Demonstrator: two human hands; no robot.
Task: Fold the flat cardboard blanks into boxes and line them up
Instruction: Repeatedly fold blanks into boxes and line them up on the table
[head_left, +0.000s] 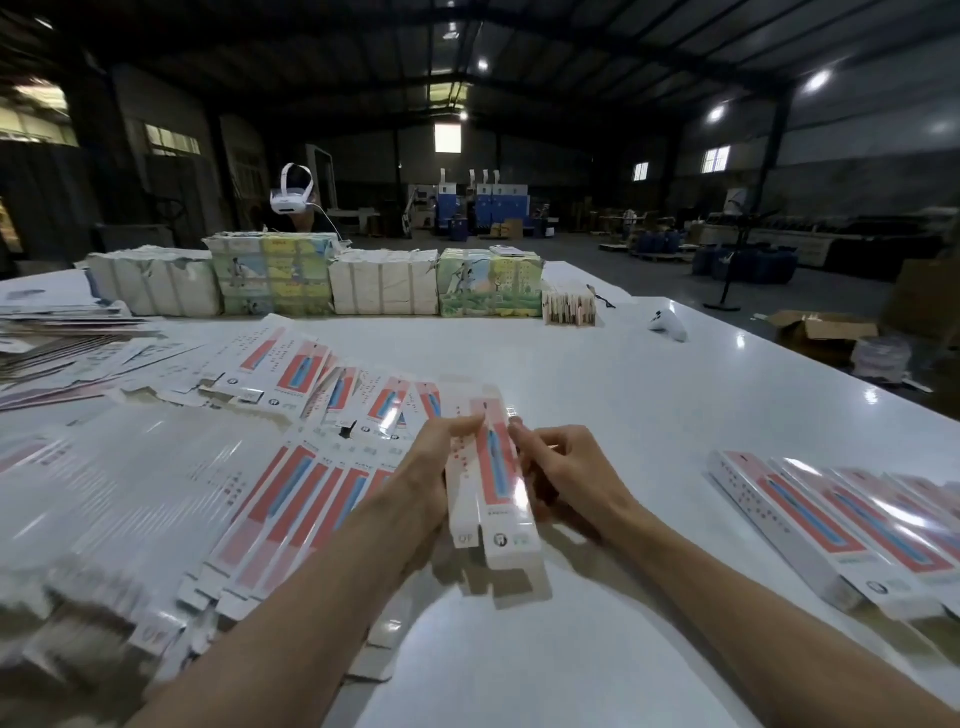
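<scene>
- the left hand (434, 470) grips the left side of a partly formed box (493, 488), with its fingers curled round the box and its thumb lying on the top face.
- the right hand (566, 478) has its fingers curled, and the fingertips (519, 432) press on the box's right edge near the far end.
- the box is held between both hands just above the white table (623, 374), in the near centre, with its long axis pointing away from the person.
- flat blanks (291, 493) lie fanned and overlapping on the table to the left.
- folded boxes (831, 525) lie side by side in a row on the right, well apart from the hands.
- wrapped bundles (384, 286) stand along the far edge.
</scene>
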